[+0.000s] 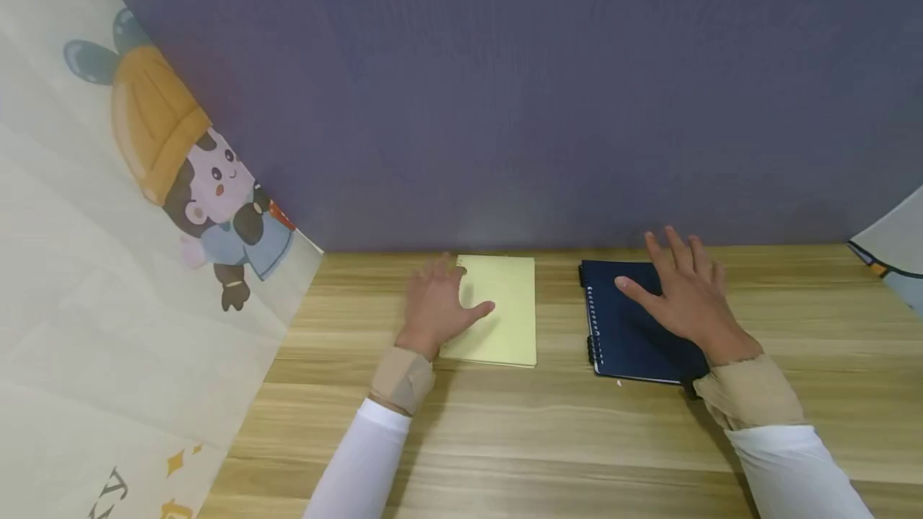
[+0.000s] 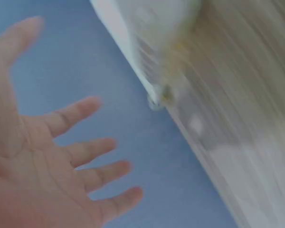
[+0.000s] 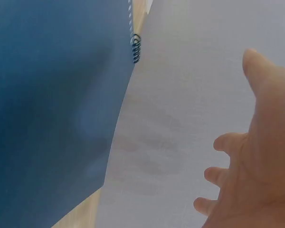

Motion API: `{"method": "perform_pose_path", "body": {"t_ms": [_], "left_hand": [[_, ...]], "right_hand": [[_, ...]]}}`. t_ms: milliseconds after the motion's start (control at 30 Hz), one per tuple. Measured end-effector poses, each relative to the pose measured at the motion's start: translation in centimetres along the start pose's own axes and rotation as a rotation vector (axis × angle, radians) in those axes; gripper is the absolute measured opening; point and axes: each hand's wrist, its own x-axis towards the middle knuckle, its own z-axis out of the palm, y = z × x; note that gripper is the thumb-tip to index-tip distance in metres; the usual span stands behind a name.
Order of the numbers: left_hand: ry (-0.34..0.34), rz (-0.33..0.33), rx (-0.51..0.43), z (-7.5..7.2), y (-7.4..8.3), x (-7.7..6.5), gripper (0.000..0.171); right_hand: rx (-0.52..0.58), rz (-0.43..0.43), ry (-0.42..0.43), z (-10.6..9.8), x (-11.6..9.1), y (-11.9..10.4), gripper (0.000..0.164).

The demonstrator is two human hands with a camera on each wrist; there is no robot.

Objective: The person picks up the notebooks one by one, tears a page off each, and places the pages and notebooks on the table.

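A pale yellow notepad lies on the wooden table, its left part hidden by my left hand. That hand is held over the pad's left edge with its thumb out to the right; in the left wrist view its fingers are spread and hold nothing. To the right lies a closed dark blue spiral notebook, its binding along the left side. My right hand hovers over the notebook's right part, fingers apart and holding nothing. In the right wrist view the notebook's cover stands to the left of the hand.
A dark grey-blue panel rises along the table's far edge. On the left hangs a pale cloth printed with a cartoon figure. Another pale printed piece shows at the far right. Wooden tabletop extends in front of both pads.
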Motion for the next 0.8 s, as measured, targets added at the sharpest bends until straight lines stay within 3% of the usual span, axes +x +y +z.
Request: {"method": "perform_pose_path", "body": {"t_ms": [167, 267, 400, 533, 700, 800], "left_hand": [[-0.131, 0.159, -0.063, -0.2, 2.7, -0.9, 0.063], [-0.197, 0.223, -0.087, 0.1, 4.4, -1.4, 0.059], [-0.231, 0.200, -0.036, 0.7, 6.3, -2.0, 0.081], [-0.227, 0.170, 0.037, 1.2, 7.6, -2.4, 0.098], [-0.227, 0.181, 0.085, 1.7, 8.1, -2.5, 0.087], [-0.239, 0.198, 0.051, 1.4, 8.0, -2.4, 0.075]], "right_hand": [[0.032, -0.032, -0.026, -0.1, -0.1, -0.6, 0.081], [0.082, -0.079, -0.041, 0.1, 0.0, -1.0, 0.078], [0.151, -0.142, -0.068, 0.5, 0.3, -1.5, 0.074], [0.148, -0.175, -0.119, 1.0, 0.4, -2.0, 0.072], [0.162, -0.194, -0.222, 1.6, 0.0, -2.6, 0.072], [0.184, -0.210, -0.269, 2.0, -0.2, -3.0, 0.071]]}}
